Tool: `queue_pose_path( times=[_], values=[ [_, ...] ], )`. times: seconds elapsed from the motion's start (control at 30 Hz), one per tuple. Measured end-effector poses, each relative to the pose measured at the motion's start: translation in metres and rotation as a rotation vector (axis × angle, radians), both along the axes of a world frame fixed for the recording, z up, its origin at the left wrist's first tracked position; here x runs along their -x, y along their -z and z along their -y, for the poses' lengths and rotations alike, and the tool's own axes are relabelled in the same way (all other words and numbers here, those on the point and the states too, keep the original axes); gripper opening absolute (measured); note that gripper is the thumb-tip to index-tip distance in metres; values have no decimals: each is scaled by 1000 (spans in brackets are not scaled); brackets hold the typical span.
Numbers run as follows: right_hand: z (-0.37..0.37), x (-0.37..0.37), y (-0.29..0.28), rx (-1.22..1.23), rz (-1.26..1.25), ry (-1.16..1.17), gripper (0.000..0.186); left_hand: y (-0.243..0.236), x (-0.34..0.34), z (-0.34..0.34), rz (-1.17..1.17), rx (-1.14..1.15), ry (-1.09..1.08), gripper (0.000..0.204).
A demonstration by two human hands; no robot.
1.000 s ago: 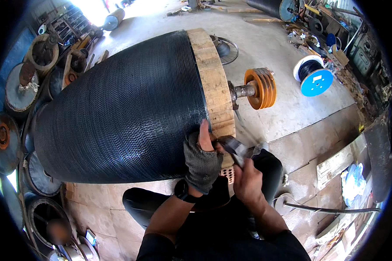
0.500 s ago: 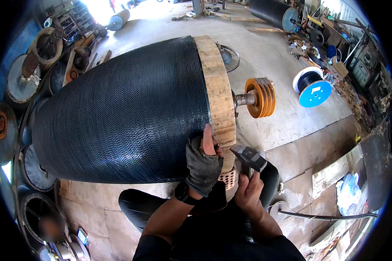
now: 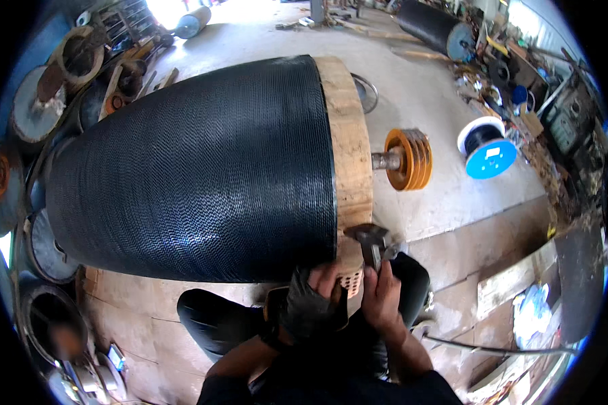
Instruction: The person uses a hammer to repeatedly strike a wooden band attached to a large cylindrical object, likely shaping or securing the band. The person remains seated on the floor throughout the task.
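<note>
A big roller (image 3: 209,175) wound tightly with black ridged cord lies across in front of me, with a pale wooden end disc (image 3: 351,135) on its right. My right hand (image 3: 383,297) is closed round a hammer (image 3: 370,237), its head up by the wood's lower edge. My left hand (image 3: 309,297), in a dark fingerless glove, is at the roller's near bottom edge. Its fingers are bent together over a dark brown-edged thing (image 3: 270,307) between my knees, and what they hold is hidden. A brick with holes (image 3: 350,282) is just right of those fingers.
An orange grooved pulley (image 3: 410,160) sits on the roller's shaft. Beyond it stands a blue-and-white cable reel (image 3: 491,158). Drums and rings (image 3: 44,236) line the left side. Scrap and boards crowd the right, with a metal bar (image 3: 500,347) near my right knee.
My left hand has dropped from the roller's wooden edge toward my lap, its raised finger now bent in. The hammer has shifted slightly left and turned. The whole view has moved a little.
</note>
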State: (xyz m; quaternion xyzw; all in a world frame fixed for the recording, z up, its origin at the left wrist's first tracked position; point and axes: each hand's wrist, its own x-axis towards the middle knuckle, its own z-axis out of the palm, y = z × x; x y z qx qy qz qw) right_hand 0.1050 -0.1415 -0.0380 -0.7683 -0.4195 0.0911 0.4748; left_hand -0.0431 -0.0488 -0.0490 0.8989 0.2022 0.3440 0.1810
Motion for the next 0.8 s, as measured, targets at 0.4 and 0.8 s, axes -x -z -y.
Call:
queue_pose_path(
  times=[0.4,0.8],
  values=[
    [9,10,-10,-145,-120,-3,22,72,33,31,-788,124,334,42],
    [14,21,0,-332,-55,-22,23,51,21,20,-607,536,269,28]
  ],
)
